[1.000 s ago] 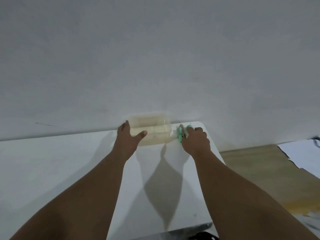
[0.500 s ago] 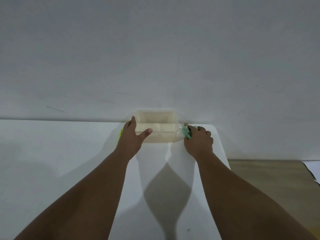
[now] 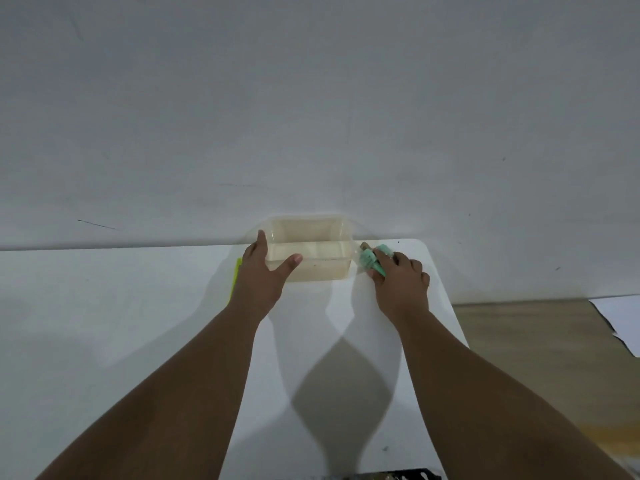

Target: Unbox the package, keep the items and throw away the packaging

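Observation:
A clear, yellowish plastic container (image 3: 317, 249) stands at the far edge of the white table (image 3: 104, 341), against the wall. My left hand (image 3: 261, 275) grips its left side, thumb across the front wall and fingers around the left corner. Just right of the container, my right hand (image 3: 398, 282) is closed around a mint-green item (image 3: 371, 260) in a clear wrapper, low over the table. A thin yellow-green strip (image 3: 236, 282) lies flat on the table, partly hidden behind my left hand.
The white wall rises directly behind the table. The table's right edge ends near my right arm, with wooden floor (image 3: 536, 358) beyond and a white sheet (image 3: 620, 320) lying on it. A dark object (image 3: 391, 475) pokes in at the bottom edge.
The view has swung left and levelled, bringing the yellow-green strip into sight. Both hands stay at the container and the green item, the right hand shifting slightly on it.

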